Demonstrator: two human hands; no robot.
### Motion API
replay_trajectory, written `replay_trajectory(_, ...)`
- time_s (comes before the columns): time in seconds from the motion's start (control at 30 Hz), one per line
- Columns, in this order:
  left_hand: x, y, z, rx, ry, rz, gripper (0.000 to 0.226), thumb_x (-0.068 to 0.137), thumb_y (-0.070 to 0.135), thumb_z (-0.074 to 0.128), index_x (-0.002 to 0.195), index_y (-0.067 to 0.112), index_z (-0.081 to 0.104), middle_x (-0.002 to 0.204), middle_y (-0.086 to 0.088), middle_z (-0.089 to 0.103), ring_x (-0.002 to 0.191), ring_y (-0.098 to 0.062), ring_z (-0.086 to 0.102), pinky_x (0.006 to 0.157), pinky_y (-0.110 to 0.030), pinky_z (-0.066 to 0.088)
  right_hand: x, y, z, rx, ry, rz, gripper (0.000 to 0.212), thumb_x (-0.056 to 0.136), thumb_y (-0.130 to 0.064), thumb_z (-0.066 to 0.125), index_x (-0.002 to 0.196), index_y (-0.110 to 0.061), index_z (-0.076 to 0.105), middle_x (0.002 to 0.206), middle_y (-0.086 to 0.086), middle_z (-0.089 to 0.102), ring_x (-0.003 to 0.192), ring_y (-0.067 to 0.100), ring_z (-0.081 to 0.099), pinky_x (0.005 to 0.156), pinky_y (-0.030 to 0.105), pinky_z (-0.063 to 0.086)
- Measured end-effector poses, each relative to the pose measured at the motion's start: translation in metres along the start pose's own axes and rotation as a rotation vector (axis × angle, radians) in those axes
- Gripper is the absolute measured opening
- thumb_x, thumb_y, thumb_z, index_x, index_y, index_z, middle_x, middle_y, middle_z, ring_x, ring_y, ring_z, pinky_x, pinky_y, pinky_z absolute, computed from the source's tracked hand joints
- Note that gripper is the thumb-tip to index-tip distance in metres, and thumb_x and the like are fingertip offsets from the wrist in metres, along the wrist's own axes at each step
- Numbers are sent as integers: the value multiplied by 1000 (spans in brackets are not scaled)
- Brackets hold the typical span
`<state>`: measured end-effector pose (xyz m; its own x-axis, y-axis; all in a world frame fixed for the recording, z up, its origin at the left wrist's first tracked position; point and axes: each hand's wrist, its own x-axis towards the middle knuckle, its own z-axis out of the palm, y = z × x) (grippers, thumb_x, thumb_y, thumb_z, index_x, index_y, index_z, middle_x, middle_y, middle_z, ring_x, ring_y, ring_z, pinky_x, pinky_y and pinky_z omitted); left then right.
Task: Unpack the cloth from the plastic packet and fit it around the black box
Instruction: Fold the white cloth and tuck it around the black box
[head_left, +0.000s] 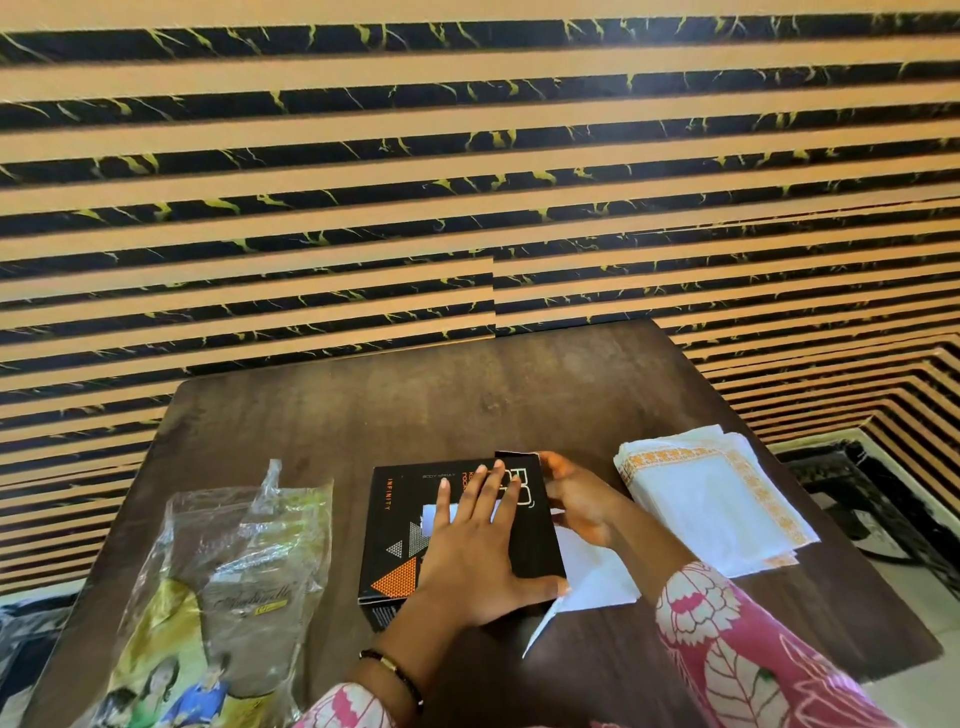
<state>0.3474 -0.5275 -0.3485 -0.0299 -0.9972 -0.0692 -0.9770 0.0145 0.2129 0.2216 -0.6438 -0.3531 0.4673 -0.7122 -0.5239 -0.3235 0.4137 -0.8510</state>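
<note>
The left hand (475, 545) lies flat, fingers spread, on the black box (400, 530), while the right hand (576, 499) grips its far right edge. A white cloth (597, 571) pokes out from under the box — a folded stack (711, 499) lies to the right, the plastic packet (234, 582) to the left on the table (415, 405).

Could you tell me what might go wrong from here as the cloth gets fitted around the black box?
The white cloth shows only at the black box's right side, so it may wrap unevenly. The left hand presses flat on top; lifting it could let the box shift. The folded cloths lie near the table edge and could be nudged off.
</note>
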Motion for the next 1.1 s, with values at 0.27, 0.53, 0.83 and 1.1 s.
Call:
replay_trajectory(0.27, 1, 0, -3, 19, 3, 10, 115, 59, 94, 16, 148, 25, -5, 154, 6, -22, 144, -16, -19, 115, -51, -15, -28, 22, -63, -405, 776, -234, 31, 91, -11, 50, 122, -17, 53, 128, 5, 54, 120, 28, 50, 102, 33, 40)
replay_trajectory(0.53, 1, 1, -2, 41, 13, 5, 113, 60, 93, 17, 148, 26, -8, 145, 8, -29, 136, -13, -26, 111, -47, -20, -34, 81, -85, -1006, 777, 124, 98, 80, -55, 56, 146, -17, -6, 158, 9, -9, 144, 34, -11, 117, 48, -3)
replay_trajectory(0.83, 1, 1, -3, 29, -12, -7, 111, 60, 92, 18, 147, 28, -9, 146, 9, -28, 135, -12, -27, 112, -48, -18, -29, 55, -88, -1201, 714, 266, 87, 84, -40, 60, 145, -9, 7, 155, 19, 14, 140, 42, 21, 113, 46, 28)
replay_trajectory(1.1, 1, 0, -2, 34, -46, 0, 114, 58, 94, 14, 148, 27, -7, 150, 7, -27, 135, -13, -29, 113, -49, -18, -29, 29, -102, -1224, 758, 173, 54, 83, -26, 61, 130, -9, 42, 121, 14, 60, 105, 28, 60, 87, 36, 50)
